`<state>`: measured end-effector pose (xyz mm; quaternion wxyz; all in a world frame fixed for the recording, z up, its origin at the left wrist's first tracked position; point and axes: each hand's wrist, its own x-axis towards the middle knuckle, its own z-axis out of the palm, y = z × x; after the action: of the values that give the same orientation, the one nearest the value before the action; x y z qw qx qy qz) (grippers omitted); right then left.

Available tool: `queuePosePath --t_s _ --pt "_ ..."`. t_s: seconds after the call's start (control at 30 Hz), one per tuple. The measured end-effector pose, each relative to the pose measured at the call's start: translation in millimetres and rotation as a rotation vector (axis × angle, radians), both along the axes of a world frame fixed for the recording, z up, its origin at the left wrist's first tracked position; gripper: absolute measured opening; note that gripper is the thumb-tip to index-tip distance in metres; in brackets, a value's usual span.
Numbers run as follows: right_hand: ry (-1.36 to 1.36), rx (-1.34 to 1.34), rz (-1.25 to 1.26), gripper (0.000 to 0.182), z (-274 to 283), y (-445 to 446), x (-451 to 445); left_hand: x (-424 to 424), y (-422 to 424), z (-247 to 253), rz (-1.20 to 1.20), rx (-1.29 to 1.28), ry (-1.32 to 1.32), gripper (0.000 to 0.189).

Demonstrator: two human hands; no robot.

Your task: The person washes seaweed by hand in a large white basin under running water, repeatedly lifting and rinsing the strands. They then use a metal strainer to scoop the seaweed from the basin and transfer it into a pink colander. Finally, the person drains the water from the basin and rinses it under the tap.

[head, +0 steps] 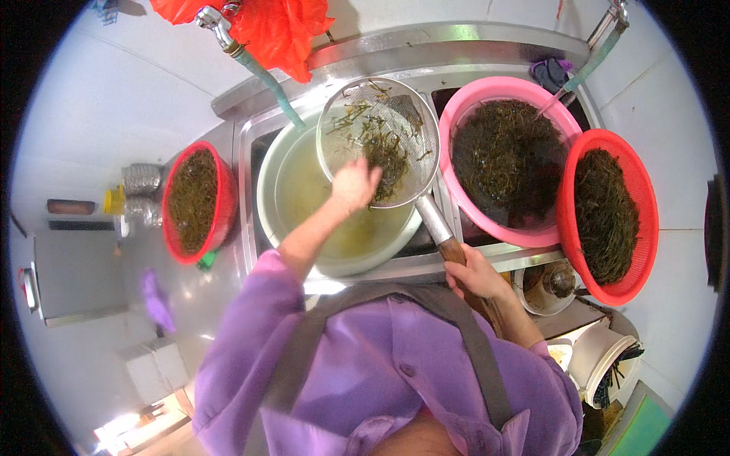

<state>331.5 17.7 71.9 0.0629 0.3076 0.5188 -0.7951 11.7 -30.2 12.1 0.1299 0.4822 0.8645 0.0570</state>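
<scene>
A round wire-mesh skimmer [419, 157] is held over a pale green basin [274, 228] of cloudy yellowish water. My right hand [473, 273] is wrapped around the brown wooden handle [453, 251]. Inside the mesh lies a clump of dark green, stringy vegetable [385, 159], with loose bits scattered towards the far rim. My left hand [355, 185] is at the near left of this clump, touching it; motion blur and the strands hide whether the fingers grip any. To the right, a pink basin [496, 231] holds more of the dark strands in water.
Red baskets of strands stand at the right [644, 228] and left [228, 199]. A hose on the left tap [214, 23] hangs into the green basin; water runs from the right hose [596, 62]. Plastic bottles [141, 179] and a purple cloth [155, 302] lie leftward.
</scene>
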Motion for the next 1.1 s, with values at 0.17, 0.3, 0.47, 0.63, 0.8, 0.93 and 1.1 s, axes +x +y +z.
queuePosePath --t_s 0.17,0.3,0.47,0.63,0.8,0.93,1.1 --pt "0.014 -0.028 -0.016 0.017 -7.9 -1.6 -0.6 48.5 -3.8 -15.1 -0.002 0.291 -0.093 0.034" --pt "0.023 -0.031 -0.022 0.014 -16.7 -5.5 -1.6 36.3 14.5 -32.1 -0.162 0.495 -0.21 0.023" --pt "0.066 -0.035 0.012 0.017 -20.8 -7.8 -2.3 18.1 45.4 -0.9 -0.032 0.777 -0.194 0.012" --pt "0.078 -0.027 0.023 0.017 -18.2 -10.2 -5.0 20.7 47.6 8.8 -0.079 0.349 -0.099 0.041" --pt "0.081 0.02 0.044 0.017 -22.7 -12.7 -4.9 10.3 53.4 -12.4 -0.197 0.537 -0.186 0.008" --pt "0.09 0.001 0.038 0.018 -29.2 -13.5 -1.1 16.3 83.2 69.5 -0.032 0.622 -0.481 0.009" --pt "0.093 -0.028 0.032 0.019 -31.8 -12.4 -1.0 59.0 131.3 170.4 -0.227 0.514 -0.873 0.022"
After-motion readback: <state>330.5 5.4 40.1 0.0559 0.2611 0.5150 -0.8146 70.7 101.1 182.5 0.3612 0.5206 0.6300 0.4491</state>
